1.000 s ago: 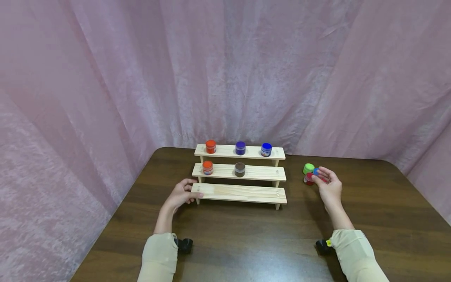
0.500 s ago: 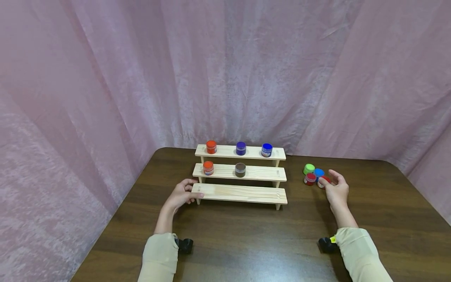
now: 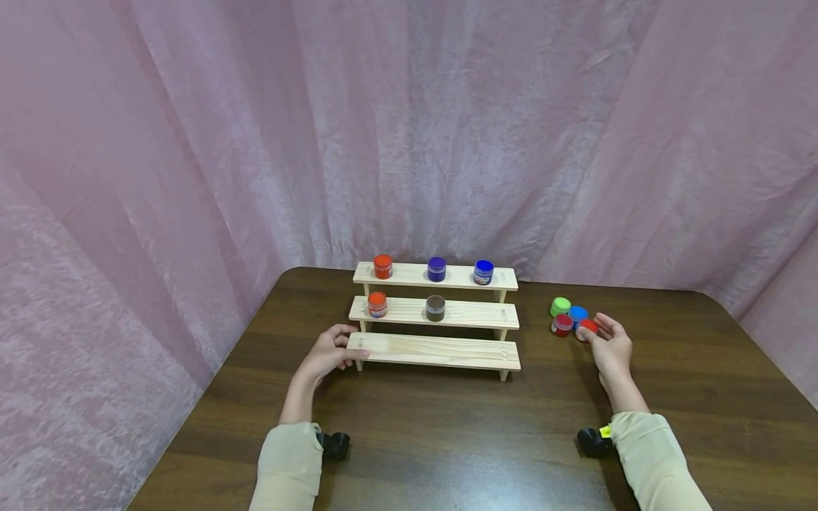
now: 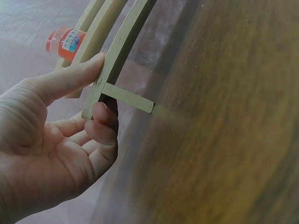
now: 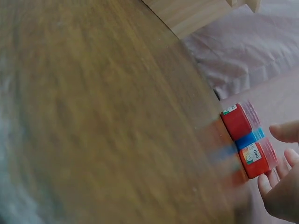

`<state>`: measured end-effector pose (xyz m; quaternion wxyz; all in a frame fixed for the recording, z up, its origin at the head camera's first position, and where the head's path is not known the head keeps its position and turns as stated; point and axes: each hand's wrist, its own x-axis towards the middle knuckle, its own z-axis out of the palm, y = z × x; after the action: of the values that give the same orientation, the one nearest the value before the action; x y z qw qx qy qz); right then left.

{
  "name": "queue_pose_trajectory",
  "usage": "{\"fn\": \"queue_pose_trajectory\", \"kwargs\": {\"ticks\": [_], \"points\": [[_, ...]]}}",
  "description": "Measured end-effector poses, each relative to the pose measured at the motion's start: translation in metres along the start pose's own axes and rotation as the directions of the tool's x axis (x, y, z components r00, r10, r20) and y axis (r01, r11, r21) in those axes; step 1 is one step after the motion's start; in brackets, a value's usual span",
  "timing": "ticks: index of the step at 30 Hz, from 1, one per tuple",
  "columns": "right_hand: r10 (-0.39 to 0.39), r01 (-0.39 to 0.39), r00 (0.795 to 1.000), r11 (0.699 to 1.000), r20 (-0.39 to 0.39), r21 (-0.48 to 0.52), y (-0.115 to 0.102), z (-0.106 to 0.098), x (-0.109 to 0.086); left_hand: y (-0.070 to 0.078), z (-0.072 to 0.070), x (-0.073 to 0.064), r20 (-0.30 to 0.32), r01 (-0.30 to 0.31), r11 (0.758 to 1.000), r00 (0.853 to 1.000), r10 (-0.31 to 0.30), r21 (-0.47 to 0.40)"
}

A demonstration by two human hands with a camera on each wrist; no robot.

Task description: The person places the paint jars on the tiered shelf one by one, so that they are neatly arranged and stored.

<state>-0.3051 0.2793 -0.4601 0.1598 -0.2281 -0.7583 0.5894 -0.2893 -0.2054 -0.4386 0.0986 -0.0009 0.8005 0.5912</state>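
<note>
My left hand (image 3: 329, 353) grips the left end of the lowest step of a three-tier wooden display rack (image 3: 441, 348), thumb on top and fingers curled below. In the left wrist view, the thumb presses the board edge beside a short leg (image 4: 128, 97). On the right, my right hand (image 3: 611, 350) is at a small red paint jar (image 3: 587, 328), its thumb and fingers spread around it. The right wrist view shows the thumb apart from this jar (image 5: 254, 158) and fingertips close to its lid. Clustered beside it are dark red (image 3: 562, 325), blue (image 3: 578, 314) and green (image 3: 560, 306) jars.
On the top step stand orange (image 3: 383, 267), purple (image 3: 437, 269) and dark blue (image 3: 483, 272) jars. The middle step bears an orange jar (image 3: 377, 304) and a brown jar (image 3: 435, 308). A pink curtain (image 3: 409, 142) hangs behind the brown table (image 3: 434, 426).
My right hand has shifted right and slightly nearer, uncovering the blue jar and part of the red one, with its fingers lowering a little. My left hand stays on the rack.
</note>
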Motion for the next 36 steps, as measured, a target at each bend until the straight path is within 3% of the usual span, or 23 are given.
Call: {"fn": "queue_pose_trajectory", "kwargs": {"ticks": [2,11,18,27,36], "points": [[0.009,-0.009,1.000,1.000,0.015,0.002,0.001,0.000,0.001,-0.008,0.000,0.006,-0.005,-0.001,1.000,1.000,0.001,0.002],[0.002,-0.004,1.000,0.996,0.024,0.090,0.014,0.001,0.004,-0.010,0.000,0.007,-0.013,0.000,1.000,1.000,0.000,0.002],[0.046,-0.046,0.998,0.999,0.033,0.000,0.011,0.002,-0.001,-0.013,0.000,0.007,-0.015,0.003,1.000,1.000,-0.003,0.000],[0.090,-0.090,0.996,0.996,0.028,0.019,0.011,0.000,0.003,-0.013,0.000,0.009,-0.010,0.005,1.000,1.000,-0.005,0.006],[0.152,-0.152,0.988,0.986,0.008,0.065,0.004,-0.004,0.001,0.013,-0.001,-0.008,0.013,-0.002,1.000,1.000,0.002,-0.010]]}}
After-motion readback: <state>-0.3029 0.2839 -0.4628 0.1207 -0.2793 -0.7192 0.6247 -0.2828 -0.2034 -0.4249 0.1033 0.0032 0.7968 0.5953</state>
